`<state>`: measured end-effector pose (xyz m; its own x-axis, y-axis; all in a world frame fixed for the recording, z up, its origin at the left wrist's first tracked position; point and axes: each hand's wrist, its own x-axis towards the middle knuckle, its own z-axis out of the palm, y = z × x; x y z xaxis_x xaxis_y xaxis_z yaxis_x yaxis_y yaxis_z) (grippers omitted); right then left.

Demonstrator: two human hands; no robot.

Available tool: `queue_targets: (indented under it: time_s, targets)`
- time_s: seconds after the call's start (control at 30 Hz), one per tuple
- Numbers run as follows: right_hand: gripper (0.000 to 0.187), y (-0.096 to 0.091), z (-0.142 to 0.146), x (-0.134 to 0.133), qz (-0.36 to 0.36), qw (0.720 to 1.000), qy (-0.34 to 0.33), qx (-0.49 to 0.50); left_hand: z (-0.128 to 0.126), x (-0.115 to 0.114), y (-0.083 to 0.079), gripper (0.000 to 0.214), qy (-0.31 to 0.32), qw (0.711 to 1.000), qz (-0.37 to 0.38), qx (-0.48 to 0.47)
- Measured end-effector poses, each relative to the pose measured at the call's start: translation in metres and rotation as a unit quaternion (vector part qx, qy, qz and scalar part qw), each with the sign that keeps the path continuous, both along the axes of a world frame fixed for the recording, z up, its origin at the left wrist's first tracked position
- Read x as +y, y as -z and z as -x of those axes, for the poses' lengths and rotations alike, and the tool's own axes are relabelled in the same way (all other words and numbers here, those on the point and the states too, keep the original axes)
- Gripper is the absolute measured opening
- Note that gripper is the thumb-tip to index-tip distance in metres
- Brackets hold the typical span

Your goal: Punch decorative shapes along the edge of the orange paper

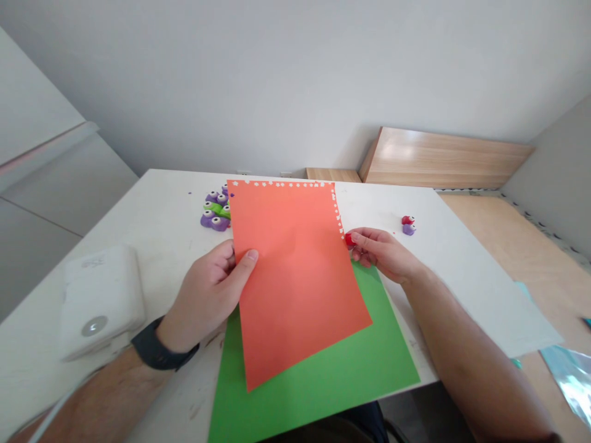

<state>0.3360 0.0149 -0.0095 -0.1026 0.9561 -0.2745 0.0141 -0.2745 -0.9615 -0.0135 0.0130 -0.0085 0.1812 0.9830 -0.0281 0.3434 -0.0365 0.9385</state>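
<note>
My left hand grips the left edge of an orange sheet of paper, thumb on top. The sheet is raised and tilted over a green sheet on the table. Small punched shapes line its top edge and run down the upper right edge. At the end of that line, a small red craft punch sits on the right edge, pinched in my right hand. My fingers partly cover the punch.
A cluster of purple and green punches with googly eyes lies behind the sheet's left edge. One red and one purple googly-eyed piece lie to the right. A white boxy device stands at left on the white table.
</note>
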Motion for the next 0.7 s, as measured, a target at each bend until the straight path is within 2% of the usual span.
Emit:
queue_targets:
  time_s: [0.7]
  targets:
    - [0.040,0.0007,-0.0015,0.0003,-0.009,1.000,-0.026,-0.014,0.0008,-0.0003,0.0008,0.037,-0.006,1.000,-0.010,0.005]
